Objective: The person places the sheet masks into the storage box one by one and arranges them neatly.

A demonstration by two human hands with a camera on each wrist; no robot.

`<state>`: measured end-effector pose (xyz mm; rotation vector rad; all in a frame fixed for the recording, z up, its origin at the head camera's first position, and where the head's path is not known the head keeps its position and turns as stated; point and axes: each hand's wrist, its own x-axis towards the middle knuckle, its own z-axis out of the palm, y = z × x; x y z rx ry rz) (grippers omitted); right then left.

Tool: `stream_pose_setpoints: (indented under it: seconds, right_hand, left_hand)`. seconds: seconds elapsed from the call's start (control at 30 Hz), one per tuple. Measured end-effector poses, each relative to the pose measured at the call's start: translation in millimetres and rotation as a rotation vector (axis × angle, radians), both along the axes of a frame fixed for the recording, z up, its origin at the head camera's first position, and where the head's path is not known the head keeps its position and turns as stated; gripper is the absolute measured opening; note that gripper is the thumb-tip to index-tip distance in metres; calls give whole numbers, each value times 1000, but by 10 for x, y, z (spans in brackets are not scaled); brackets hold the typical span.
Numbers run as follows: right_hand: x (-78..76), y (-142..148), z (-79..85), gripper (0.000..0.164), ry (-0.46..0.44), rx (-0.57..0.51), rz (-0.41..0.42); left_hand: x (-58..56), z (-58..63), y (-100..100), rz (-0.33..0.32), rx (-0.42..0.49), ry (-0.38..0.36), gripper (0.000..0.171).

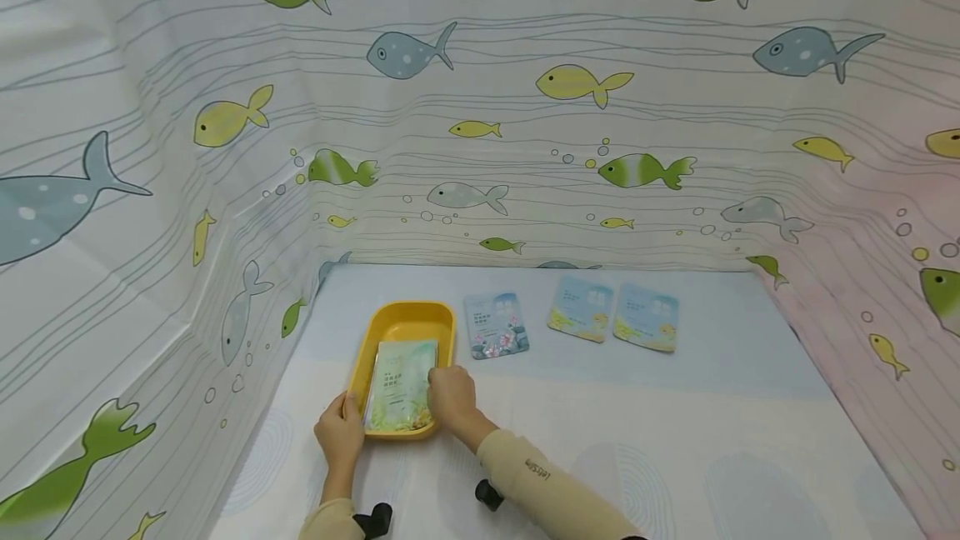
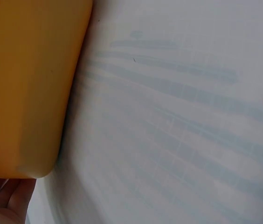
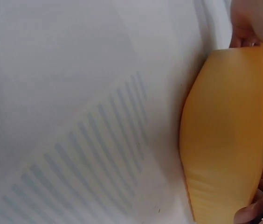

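A yellow rectangular tray [image 1: 411, 312] with rounded corners is at the left of the table. Inside it lies a stack of pale green sachets [image 1: 402, 386], printed with small text and flowers. My left hand [image 1: 341, 432] holds the tray by its left side near the front corner, thumb at the rim. On the opposite side, my right hand [image 1: 452, 398] grips the rim with curled fingers, right beside the sachets' edge. The right wrist view shows the tray's outer wall [image 3: 224, 126] with a hand at each end. Fingertips inside the tray are partly hidden.
A blue sachet with pink flowers [image 1: 497, 326] lies right of the tray. Farther right are two blue and yellow sachets, one [image 1: 581, 309] beside the other [image 1: 647, 317]. Fish-printed sheeting [image 1: 525, 215] rises behind and along both sides of the pale table [image 1: 675, 432].
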<state>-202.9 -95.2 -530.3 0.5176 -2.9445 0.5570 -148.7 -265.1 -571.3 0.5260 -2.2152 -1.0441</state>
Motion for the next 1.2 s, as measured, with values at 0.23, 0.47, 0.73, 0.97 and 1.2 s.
stream_pose_setpoints:
  seconds: [0.23,0.47,0.73,0.97,1.2]
  right_hand:
    - [32,35,-62,2,63,-71,22]
    - [69,200,-51,6,-61,-387,134]
    - [102,420,-28,12,-172,-656,242]
    - [232,647,-91,15,-146,-663,291]
    - [295,1037,-223,14,-69,-699,190]
  left_hand:
    - [-3,3,15,5,-7,21,21]
    - [7,19,11,11,12,4,21]
    - [12,46,12,8,24,-4,23]
    - [23,31,20,-2,30,-13,25]
    - [24,18,4,6,26,-8,24]
